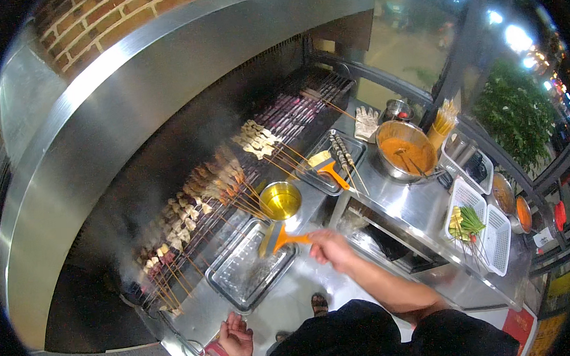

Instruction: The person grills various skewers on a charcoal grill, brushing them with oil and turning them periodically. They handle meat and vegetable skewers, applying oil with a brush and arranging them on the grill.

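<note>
My right hand (330, 249) grips the orange handle of a basting brush (280, 239), whose bristles hang over a metal tray (251, 267) beside the grill. My left hand (235, 336) holds nothing, palm up with fingers partly curled, near the tray's lower end. On the charcoal grill (288, 113) lie rows of skewers: meat skewers (158, 262) at the near left end, pale pieces (183, 219), shrimp-like skewers (215, 178) and pale folded skewers (256, 138). A steel bowl of yellow oil (280, 200) stands between the tray and the grill's middle.
A second tray (362, 145) holds dark skewers (341, 149) and another orange-handled brush (331, 170). Right of it stand a bowl of orange sauce (406, 149), a glove (366, 122), a cup of sticks (443, 122) and white baskets (498, 242). Tongs (192, 350) hang at the grill's left end. Smoke rises there.
</note>
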`<state>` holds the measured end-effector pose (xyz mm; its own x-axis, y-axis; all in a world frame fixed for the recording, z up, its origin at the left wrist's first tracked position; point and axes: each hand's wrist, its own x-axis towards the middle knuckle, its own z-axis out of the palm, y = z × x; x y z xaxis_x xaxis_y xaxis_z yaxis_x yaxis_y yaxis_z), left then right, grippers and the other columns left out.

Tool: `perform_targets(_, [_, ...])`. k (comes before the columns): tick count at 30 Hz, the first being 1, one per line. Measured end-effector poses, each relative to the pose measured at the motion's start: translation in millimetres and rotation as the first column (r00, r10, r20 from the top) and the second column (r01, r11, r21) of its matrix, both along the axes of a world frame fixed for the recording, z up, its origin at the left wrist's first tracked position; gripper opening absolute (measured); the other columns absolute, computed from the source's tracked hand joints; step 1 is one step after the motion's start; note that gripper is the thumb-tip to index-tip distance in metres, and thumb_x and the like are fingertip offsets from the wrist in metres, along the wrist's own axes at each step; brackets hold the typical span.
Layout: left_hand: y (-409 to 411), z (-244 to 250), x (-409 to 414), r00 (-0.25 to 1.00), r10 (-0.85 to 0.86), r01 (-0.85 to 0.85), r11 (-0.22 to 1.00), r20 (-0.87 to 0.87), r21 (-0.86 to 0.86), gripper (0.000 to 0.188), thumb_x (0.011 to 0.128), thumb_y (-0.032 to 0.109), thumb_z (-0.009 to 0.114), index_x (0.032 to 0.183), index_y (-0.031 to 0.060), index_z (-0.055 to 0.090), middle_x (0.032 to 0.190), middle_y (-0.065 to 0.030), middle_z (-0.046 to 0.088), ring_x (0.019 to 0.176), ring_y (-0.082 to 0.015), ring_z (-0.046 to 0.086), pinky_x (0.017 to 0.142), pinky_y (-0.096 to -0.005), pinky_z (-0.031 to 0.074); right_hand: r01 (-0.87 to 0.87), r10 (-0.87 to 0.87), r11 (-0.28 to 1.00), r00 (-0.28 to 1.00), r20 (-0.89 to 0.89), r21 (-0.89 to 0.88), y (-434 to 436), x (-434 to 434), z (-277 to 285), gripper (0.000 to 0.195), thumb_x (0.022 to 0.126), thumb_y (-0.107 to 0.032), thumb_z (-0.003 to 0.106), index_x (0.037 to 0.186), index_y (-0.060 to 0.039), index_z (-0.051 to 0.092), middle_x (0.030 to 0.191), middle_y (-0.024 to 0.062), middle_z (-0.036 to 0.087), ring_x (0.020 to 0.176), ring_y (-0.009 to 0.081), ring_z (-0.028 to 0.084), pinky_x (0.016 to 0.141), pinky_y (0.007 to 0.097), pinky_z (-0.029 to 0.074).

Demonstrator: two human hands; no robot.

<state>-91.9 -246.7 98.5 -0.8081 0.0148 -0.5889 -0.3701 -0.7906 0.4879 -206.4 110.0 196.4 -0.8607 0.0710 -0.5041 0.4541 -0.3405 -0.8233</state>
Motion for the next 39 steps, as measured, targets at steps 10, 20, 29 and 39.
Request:
perform_targets(10, [31.0, -7.4, -1.0, 0.950, -0.282, 0.290, 0.956, -0.134, 0.042, 0.033, 0.093, 0.037, 0.044, 0.108, 0.0108, 0.056, 0.079, 0.0010, 0.055, 0.059, -0.0127, 0.046, 0.052, -0.0269, 0.044, 0.031, 0.357, 0.519, 0.900, -0.250, 0.854, 20.7, -122.6, -69.8, 0.021, 0.081, -0.018, 0.053, 0.082, -0.0010, 0.065, 0.078, 0.0217, 0.064, 0.075, 0.0360, 0.063, 0.067, 0.0441, 0.049])
perform_targets(20, [7.9, -15.0, 10.7, 0.951, -0.309, 0.310, 0.948, -0.024, 0.068, 0.035, 0.091, 0.042, 0.048, 0.110, 0.0143, 0.059, 0.095, 0.0003, 0.064, 0.071, -0.0132, 0.057, 0.059, -0.0315, 0.047, 0.015, 0.418, 0.276, 0.899, -0.134, 0.961, 22.7, -139.6, -74.6, 0.021, 0.078, -0.016, 0.052, 0.081, -0.0018, 0.067, 0.092, 0.0188, 0.065, 0.083, 0.0347, 0.063, 0.072, 0.0427, 0.050])
perform_targets(29, [20.9, 13.4, 31.1, 0.989, -0.091, 0.092, 0.996, -0.115, -0.001, 0.034, 0.092, 0.034, 0.047, 0.113, 0.0097, 0.059, 0.095, -0.0045, 0.066, 0.077, -0.0137, 0.060, 0.060, -0.0287, 0.046, 0.177, 0.116, 0.620, 0.943, -0.312, 0.764, 17.3, -121.8, -66.6, 0.031, 0.084, -0.025, 0.051, 0.093, 0.0010, 0.066, 0.059, 0.0140, 0.063, 0.055, 0.0211, 0.065, 0.057, 0.0341, 0.050])
perform_targets(39, [17.5, 10.2, 39.4, 0.995, 0.018, -0.018, 1.000, -0.094, -0.002, 0.032, 0.094, 0.032, 0.043, 0.112, 0.0102, 0.059, 0.095, -0.0049, 0.067, 0.076, -0.0142, 0.061, 0.061, -0.0291, 0.046, 0.108, -0.044, 0.897, 0.987, -0.157, 0.429, 12.0, -125.4, -41.9, 0.026, 0.087, -0.021, 0.054, 0.099, 0.0009, 0.062, 0.073, 0.0173, 0.065, 0.056, 0.0223, 0.062, 0.050, 0.0341, 0.049])
